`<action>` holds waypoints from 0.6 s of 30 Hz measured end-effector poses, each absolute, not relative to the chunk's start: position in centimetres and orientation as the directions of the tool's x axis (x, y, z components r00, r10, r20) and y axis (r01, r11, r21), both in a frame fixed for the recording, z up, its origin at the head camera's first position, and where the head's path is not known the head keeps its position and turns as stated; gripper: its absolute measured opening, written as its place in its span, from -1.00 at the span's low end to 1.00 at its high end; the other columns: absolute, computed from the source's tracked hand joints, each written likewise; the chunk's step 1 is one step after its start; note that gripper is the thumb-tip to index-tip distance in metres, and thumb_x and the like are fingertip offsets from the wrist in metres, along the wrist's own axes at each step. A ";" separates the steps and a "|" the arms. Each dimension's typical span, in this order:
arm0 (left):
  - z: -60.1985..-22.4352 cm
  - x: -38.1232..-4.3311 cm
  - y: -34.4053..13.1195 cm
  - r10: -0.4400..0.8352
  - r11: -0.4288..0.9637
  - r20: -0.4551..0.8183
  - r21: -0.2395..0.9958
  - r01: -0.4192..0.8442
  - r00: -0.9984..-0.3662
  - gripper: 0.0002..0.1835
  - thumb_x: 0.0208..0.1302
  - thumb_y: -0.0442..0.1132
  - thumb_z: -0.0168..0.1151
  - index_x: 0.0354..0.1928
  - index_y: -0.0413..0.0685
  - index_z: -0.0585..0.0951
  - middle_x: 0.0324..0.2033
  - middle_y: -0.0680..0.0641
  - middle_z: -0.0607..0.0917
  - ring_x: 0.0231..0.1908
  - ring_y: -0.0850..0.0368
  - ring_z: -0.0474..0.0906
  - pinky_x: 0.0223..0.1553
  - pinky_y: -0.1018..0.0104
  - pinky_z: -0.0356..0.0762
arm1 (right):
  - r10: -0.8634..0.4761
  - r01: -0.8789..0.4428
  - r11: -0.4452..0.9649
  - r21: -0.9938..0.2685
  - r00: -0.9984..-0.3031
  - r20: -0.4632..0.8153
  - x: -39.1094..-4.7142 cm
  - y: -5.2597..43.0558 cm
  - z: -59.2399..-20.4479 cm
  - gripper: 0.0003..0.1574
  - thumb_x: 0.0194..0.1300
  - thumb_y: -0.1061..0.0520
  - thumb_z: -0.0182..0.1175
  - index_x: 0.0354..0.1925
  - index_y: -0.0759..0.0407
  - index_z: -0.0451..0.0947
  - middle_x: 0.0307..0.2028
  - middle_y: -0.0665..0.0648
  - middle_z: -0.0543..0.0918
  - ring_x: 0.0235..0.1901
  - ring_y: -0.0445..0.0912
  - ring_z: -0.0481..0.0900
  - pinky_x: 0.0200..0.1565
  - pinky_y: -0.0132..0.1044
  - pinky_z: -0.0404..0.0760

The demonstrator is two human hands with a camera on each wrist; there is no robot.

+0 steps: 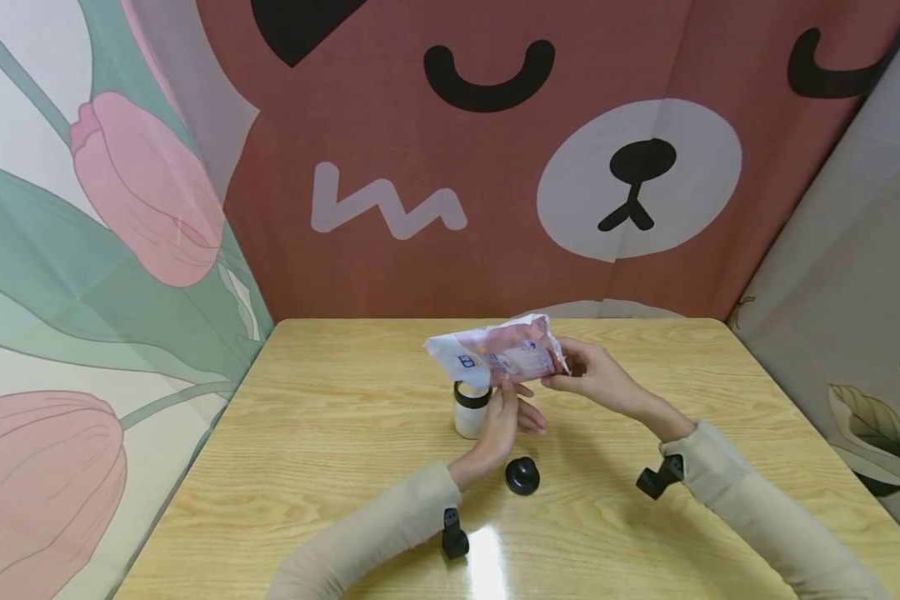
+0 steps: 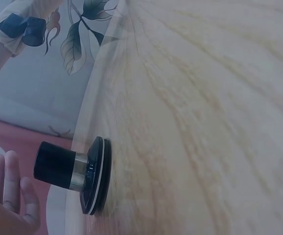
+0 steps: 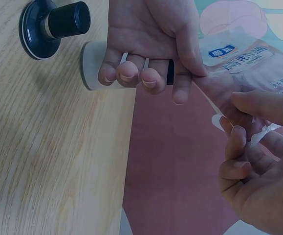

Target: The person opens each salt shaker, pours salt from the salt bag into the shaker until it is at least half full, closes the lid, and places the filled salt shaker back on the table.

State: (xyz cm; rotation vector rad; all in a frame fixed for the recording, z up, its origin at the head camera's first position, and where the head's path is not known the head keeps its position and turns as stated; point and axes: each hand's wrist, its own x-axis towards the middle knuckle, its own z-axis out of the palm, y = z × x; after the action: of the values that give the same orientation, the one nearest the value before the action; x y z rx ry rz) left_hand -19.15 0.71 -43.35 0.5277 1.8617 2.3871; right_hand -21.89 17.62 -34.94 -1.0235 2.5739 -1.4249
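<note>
A pink-and-white printed plastic bag [image 1: 506,350] is held aslant above the table, its left end over the mouth of a whitish jar [image 1: 470,417] with a black rim band. My right hand [image 1: 596,377] pinches the bag's crumpled right end, as the right wrist view also shows. Beneath the bag, my left hand [image 1: 499,421] pinches its lower edge between thumb and forefinger; the other fingers hang loose beside the jar. A round black lid [image 1: 522,477] with a tall knob stands on the table, closer to me than the jar. The bag hides part of the jar's mouth.
The jar stands on a wood-grain table [image 1: 330,400]. A red curtain [image 1: 390,275] with a bear face hangs behind the far edge, and printed cloth [image 1: 22,317] lines the sides. Each wrist carries a small black camera [image 1: 454,537].
</note>
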 end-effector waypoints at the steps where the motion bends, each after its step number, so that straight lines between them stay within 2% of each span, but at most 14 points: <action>1: -43.3 -19.1 0.7 0.261 -0.270 0.223 0.951 0.151 -0.939 -0.43 0.43 -0.11 -0.62 -0.11 -0.59 0.22 -0.48 -0.63 0.46 -0.46 -0.54 0.42 -0.36 -0.25 0.42 | -0.555 -0.532 0.368 -0.763 -0.784 0.278 -21.9 17.6 -34.9 -0.60 0.09 0.26 0.24 -0.07 0.10 0.43 -0.48 0.15 0.50 -0.58 -0.06 0.33 -0.61 -0.36 0.35; 12: -43.2 -18.9 0.7 0.259 -0.274 0.222 0.950 0.149 -0.940 -0.44 0.43 -0.12 -0.64 -0.12 -0.58 0.22 -0.48 -0.63 0.46 -0.47 -0.55 0.41 -0.36 -0.31 0.37 | -0.561 -0.527 0.358 -0.771 -0.781 0.274 -21.8 17.6 -34.9 -0.59 0.09 0.27 0.22 -0.05 0.13 0.42 -0.39 0.18 0.54 -0.54 -0.07 0.38 -0.57 -0.35 0.41; 18: -43.2 -18.8 0.7 0.265 -0.269 0.232 0.950 0.159 -0.936 -0.43 0.42 -0.13 -0.65 -0.11 -0.58 0.22 -0.47 -0.64 0.46 -0.46 -0.55 0.42 -0.36 -0.31 0.37 | -0.562 -0.522 0.335 -0.784 -0.779 0.278 -21.9 17.6 -35.1 -0.51 0.10 0.29 0.22 0.03 0.18 0.37 -0.32 0.17 0.57 -0.48 -0.04 0.47 -0.52 -0.33 0.48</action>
State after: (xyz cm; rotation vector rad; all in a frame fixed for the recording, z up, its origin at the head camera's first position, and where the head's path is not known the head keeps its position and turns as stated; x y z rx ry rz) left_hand -18.80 0.65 -43.20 0.5401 1.8559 2.3892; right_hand -21.88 17.65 -35.06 -1.0286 2.5321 -1.4615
